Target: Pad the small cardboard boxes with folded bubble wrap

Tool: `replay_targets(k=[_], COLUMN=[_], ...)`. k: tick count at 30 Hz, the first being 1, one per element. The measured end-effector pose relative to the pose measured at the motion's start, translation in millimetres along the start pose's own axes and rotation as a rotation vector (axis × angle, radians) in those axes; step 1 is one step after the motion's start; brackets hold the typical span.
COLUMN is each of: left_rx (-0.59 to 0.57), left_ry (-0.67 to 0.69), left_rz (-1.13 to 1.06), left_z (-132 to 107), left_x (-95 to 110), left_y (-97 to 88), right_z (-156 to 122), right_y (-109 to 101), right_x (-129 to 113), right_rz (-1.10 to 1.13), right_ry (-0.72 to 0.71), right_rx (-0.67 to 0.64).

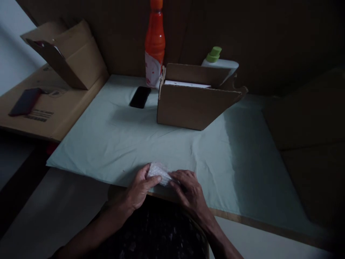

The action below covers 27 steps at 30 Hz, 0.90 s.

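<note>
Dim light falls over a table spread with a pale green cloth (129, 133), and dark brown panels stand behind it. Farthest left from where I stand, a dark, flat case (26, 102) lies on a big cardboard box (63, 120) with black print, and near it an open carton (81, 59) stands on the same box. Next comes the person's left hand (138, 189), at the near edge of the table, partly closed, its thumb pressing on top of a bubble-wrap bundle (159, 172). Farther back, a black phone (140, 97) lies on the cloth, just beside a tall orange bottle (155, 43) with a pale label. The bundle sits between the two hands, over the cloth's front edge. Beyond it, an upright, open box (185, 108) has something white inside. The right hand (190, 189), fingers curled, grips the bundle's right end. Behind the upright box, a white bottle (223, 64) with a green cap leans over.
</note>
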<state>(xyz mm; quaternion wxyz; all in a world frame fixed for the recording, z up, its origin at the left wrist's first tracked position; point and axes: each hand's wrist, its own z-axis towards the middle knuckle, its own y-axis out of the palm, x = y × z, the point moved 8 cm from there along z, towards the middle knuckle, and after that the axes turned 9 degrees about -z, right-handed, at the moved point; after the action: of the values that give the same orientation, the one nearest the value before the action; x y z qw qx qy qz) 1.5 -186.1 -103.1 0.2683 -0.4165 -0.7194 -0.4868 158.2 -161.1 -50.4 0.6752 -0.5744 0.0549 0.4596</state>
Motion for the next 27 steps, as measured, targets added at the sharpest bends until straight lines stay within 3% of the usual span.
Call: replay_targets(k=[4, 8, 11, 13, 16, 17, 19, 21, 24, 27], left_rx=[-0.016, -0.053, -0.086, -0.112, -0.106, -0.066, 0.061, 0.139, 0.090, -0.044], left_ry=[0.016, 0.073, 0.144, 0.367, 0.992, 1.180, 1.376, 1.361, 1.195, 1.158], left_rz=[0.042, 0.154, 0.349, 0.561, 0.933, 1.053, 1.252, 1.399, 1.505, 1.485], left_z=[3, 10, 22, 28, 27, 28, 45, 78, 119, 116], left_x=[-2, 3, 18, 51, 124, 145, 180, 205, 218, 210], left_y=[9.0, 21.7, 37.0, 55.5, 98.6, 112.0, 130.7, 140.3, 142.5, 140.3], right_z=[-7, -8, -2, 3, 5, 6, 6, 7, 9, 13], right_y=[-12, -1, -11, -25, -51, -61, -78, -95, -123, -159], right_x=[19, 35, 44, 51, 62, 65, 68, 68, 68, 62], right_rz=[0.052, 0.262, 0.260, 0.236, 0.181, 0.157, 0.117, 0.080, -0.002, -0.129], right_ry=[0.142, 0.284, 0.339, 0.357, 0.382, 0.386, 0.379, 0.366, 0.354, 0.303], right_rx=[0.034, -0.175, -0.152, -0.091, -0.043, -0.036, -0.029, -0.020, 0.040, 0.142])
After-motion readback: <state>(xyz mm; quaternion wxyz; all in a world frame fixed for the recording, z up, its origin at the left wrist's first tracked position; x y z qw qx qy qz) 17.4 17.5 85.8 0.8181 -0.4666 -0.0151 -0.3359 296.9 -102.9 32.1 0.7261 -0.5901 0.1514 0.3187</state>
